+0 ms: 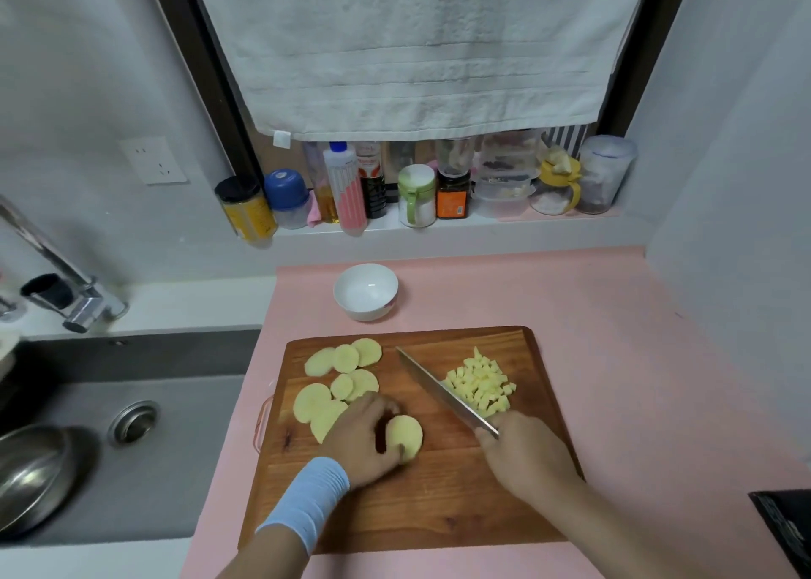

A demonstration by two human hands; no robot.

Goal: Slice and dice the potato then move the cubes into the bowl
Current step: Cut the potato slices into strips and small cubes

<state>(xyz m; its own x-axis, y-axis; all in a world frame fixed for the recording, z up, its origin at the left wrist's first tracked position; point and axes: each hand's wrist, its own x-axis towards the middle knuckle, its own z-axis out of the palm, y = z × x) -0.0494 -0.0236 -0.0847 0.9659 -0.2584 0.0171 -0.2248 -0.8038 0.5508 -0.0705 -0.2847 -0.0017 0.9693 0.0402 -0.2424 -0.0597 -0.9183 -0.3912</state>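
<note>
Pink worktop (614,315) runs from the sink to the wall on the right, and a wooden cutting board (439,504) lies on it near the front edge, close to the sink side. Behind the board's far edge, a little apart from it, stands a white bowl (367,311) with nothing in it. Round potato slices (345,358) lie overlapping along the board's left half, from the far left corner down toward the middle. A heap of potato cubes (480,387) sits near the board's far right corner. The left hand (364,438), with a pale blue wristband (307,497), rests near the board's middle with fingers and thumb curled round one slice (406,436), and it partly covers the nearest loose slices. The right hand (522,447) is closed round the handle of a knife (439,392); the handle itself is hidden in the fist. The blade slants toward the board's far edge, and it lies against the left side of the cube heap, between the cubes and the slices. Left of the worktop is a grey sink (175,469) with a drain (133,420), a steel bowl (26,469) at its near left and a tap (66,280) above. On the ledge (439,227) at the back stands a row of bottles and jars (346,183), under a white towel (417,52) hung over the window. A wall socket (153,160) sits to the left. Something dark (785,530) shows at the worktop's right front edge; I cannot tell what it is.
</note>
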